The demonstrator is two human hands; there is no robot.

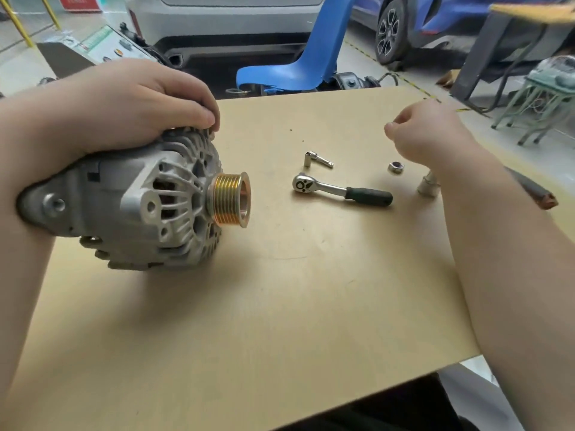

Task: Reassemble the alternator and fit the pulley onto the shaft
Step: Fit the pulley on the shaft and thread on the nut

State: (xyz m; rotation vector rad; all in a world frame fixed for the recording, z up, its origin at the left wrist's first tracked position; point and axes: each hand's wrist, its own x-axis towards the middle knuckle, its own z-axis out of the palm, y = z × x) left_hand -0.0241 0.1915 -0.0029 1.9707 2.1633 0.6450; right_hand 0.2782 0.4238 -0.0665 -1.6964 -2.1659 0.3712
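Observation:
The grey alternator (137,200) lies on its side at the left of the tan table (280,306), its shaft end facing right. A gold grooved pulley (230,199) sits on that end. My left hand (130,104) grips the top of the housing, fingers curled over its finned rim. My right hand (432,132) hovers at the right, above a loose nut (395,167) and a socket (428,185). Its fingers are bunched with thumb against fingertip. Whether it pinches something small is not visible.
A ratchet wrench (342,190) with a black handle lies mid-table, with a small extension bar and socket (317,160) just behind it. A dark rod (532,189) lies by my right forearm. A blue chair (298,63), parked cars and stools stand beyond the far edge.

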